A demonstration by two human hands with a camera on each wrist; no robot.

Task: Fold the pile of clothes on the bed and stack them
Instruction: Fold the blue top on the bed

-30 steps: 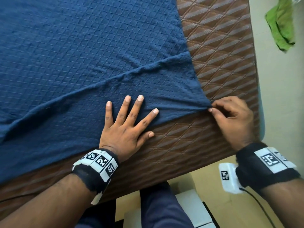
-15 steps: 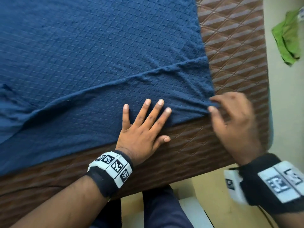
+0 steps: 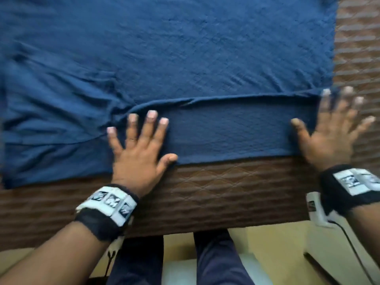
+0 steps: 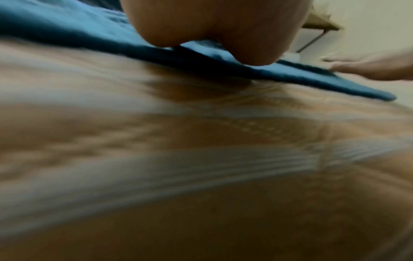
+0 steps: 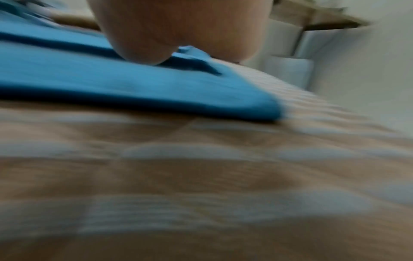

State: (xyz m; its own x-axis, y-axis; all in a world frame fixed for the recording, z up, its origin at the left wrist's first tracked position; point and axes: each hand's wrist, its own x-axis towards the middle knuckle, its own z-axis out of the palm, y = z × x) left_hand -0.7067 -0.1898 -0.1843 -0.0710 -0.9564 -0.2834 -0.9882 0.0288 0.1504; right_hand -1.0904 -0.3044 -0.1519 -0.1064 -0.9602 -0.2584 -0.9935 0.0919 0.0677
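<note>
Blue garment (image 3: pixel 185 58) flat on bed (image 3: pixel 226 186), near edge folded over, left hand (image 3: pixel 139 149) and right hand (image 3: pixel 331 136) fingers spread, pressing fold

No legible text or labels.
</note>
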